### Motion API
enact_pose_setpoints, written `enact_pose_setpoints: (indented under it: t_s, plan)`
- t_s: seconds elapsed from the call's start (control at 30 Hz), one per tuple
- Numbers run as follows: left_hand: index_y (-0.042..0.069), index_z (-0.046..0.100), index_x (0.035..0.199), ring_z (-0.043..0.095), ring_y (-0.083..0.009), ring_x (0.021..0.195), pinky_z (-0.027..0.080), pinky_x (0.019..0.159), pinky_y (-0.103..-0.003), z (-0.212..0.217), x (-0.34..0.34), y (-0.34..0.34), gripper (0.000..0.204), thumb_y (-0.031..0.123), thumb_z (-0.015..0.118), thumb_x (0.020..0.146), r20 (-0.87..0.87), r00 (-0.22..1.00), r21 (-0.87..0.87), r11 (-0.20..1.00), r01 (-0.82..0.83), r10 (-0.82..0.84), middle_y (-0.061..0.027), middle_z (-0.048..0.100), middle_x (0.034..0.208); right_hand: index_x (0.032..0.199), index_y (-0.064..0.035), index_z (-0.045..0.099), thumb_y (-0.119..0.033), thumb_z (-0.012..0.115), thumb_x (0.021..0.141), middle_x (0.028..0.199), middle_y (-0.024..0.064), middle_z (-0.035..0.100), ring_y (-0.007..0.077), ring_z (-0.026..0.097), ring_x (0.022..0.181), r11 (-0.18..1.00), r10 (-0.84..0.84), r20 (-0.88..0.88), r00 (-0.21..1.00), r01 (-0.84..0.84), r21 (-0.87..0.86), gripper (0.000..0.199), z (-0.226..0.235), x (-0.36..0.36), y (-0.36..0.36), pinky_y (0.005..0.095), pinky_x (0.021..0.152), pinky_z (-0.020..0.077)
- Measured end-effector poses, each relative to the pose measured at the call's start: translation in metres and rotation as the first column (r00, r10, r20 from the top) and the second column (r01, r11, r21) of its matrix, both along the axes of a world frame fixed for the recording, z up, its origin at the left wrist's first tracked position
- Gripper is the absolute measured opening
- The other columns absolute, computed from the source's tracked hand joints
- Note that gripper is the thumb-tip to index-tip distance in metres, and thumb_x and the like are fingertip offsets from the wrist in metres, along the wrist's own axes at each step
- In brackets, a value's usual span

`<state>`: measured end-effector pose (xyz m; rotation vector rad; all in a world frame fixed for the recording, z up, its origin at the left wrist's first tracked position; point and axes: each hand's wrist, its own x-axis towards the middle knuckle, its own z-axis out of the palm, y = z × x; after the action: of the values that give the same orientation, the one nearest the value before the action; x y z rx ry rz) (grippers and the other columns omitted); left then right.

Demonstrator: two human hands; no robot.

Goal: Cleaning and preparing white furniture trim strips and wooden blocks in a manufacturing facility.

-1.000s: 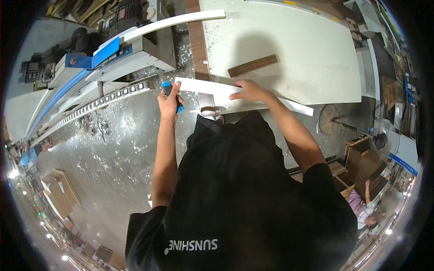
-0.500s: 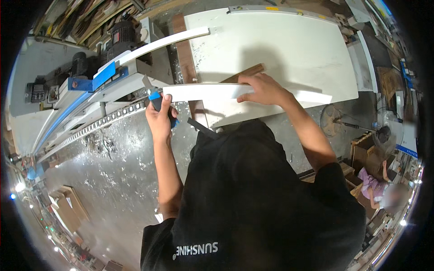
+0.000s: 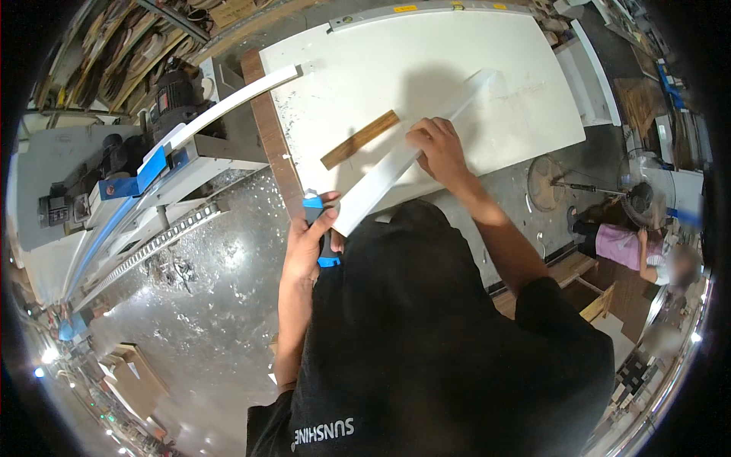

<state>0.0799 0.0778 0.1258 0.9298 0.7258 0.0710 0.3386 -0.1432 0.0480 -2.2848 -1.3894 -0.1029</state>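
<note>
My left hand [image 3: 304, 240] is closed around a black-and-blue knife [image 3: 311, 207]; its blade end looks small and blurred here. A long white strip [image 3: 377, 186] slants from beside that hand up and to the right across the white board [image 3: 343, 80]. My right hand [image 3: 442, 152] grips the strip near its middle, fingers bent over its edge. Whether my left fingers touch the strip's near end, I cannot tell. A short brown wooden piece [image 3: 359, 140] lies on the board to the left of the strip.
A spirit level [image 3: 426, 15] lies along the board's far edge. At left stands a machine with a blue-edged rail [image 3: 114, 225] and a white strip [image 3: 228, 103] reaching over the board's corner. A standing fan [image 3: 547, 183] is at right, and a person in pink [image 3: 618, 245] is beyond it.
The white strip has swung from nearly level to a steep slant, its near end coming down toward my body. My left hand with the knife has moved right and lower. The wooden piece is now uncovered.
</note>
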Motion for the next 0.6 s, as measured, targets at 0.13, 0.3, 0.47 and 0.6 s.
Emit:
enact_pose_setpoints:
  t_s: [0.13,0.3,0.47,0.6]
  plan:
    - [-0.010,0.065,0.135,0.062,-0.0138,0.057,0.052,0.058,-0.031,-0.013,0.015,-0.026,0.044,0.018,0.076,0.103,-0.083,0.961,0.005,0.965,0.264,-0.262,-0.0047,0.068,0.077,0.128,-0.0082,0.063,-0.002,0.078,0.084,0.121,0.0131,0.064,0.0339,0.062,0.119,0.829,-0.538,0.066,0.840,0.514,0.220,0.047,-0.035,-0.035,-0.009,0.0448,0.108,0.0479]
    - [-0.001,0.073,0.134,0.059,-0.0095,0.059,0.048,0.060,-0.027,-0.024,0.029,-0.060,0.037,0.023,0.074,0.106,-0.173,0.910,0.198,0.892,0.407,-0.376,-0.0002,0.066,0.077,0.144,-0.0040,0.052,-0.032,0.062,0.110,0.125,0.0148,0.069,0.0300,0.071,0.113,0.426,0.275,-0.919,-0.281,0.893,-0.146,0.045,-0.035,-0.044,-0.041,0.0411,0.094,0.0587]
    - [-0.003,0.072,0.135,0.058,-0.0082,0.060,0.047,0.060,-0.027,0.000,0.048,-0.082,0.040,0.026,0.071,0.108,-0.210,0.851,0.319,0.790,0.524,-0.481,0.0020,0.063,0.073,0.134,-0.0034,0.046,-0.027,0.068,0.106,0.119,0.0172,0.068,0.0286,0.074,0.091,0.451,0.162,-0.965,-0.209,0.885,-0.115,0.043,0.006,-0.040,-0.024,0.0408,0.075,0.0622]
    - [-0.001,0.072,0.136,0.058,-0.0079,0.061,0.048,0.060,-0.027,0.013,0.050,-0.092,0.038,0.026,0.069,0.109,-0.163,0.849,0.336,0.781,0.526,-0.502,0.0005,0.066,0.076,0.123,-0.0095,0.047,-0.025,0.068,0.106,0.099,0.0081,0.064,0.0214,0.068,0.078,0.369,0.182,-0.972,-0.149,0.927,-0.073,0.031,0.025,-0.038,-0.010,0.0395,0.066,0.0601]
